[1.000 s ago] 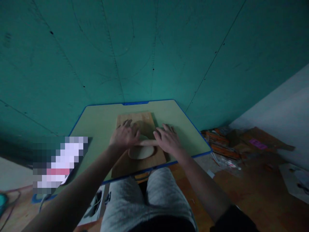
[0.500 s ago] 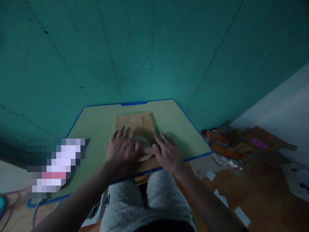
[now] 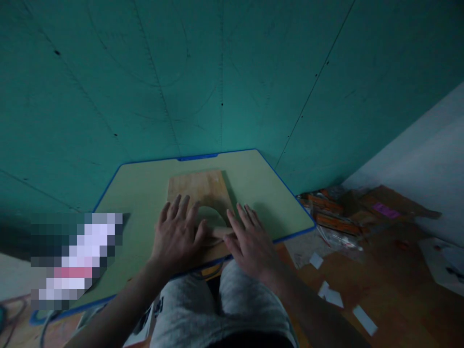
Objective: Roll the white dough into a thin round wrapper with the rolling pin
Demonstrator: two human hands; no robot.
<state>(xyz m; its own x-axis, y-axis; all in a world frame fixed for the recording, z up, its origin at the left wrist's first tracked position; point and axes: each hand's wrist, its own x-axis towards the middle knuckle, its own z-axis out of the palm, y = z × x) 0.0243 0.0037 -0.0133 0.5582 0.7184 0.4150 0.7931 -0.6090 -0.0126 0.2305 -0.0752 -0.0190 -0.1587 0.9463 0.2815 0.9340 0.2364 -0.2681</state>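
A wooden board lies on the pale table, with a flat, rounded piece of dough on it. Across the dough's near part runs a thin wooden rolling pin, its ends covered by my hands. My left hand rests flat over the pin's left end, fingers stretched forward and apart. Over the right end lies my right hand, palm down, its fingers also extended rather than wrapped round. Parts of the dough under the hands and pin are hidden.
The blue-edged table stands against a green wall. A pixelated, bright object is at the table's left. Cardboard, plastic-wrapped pieces and white scraps lie on the floor at right.
The rolling pin and both hands have moved slightly toward me, showing more dough beyond the pin. My fingers are spread more. The view has shifted slightly.
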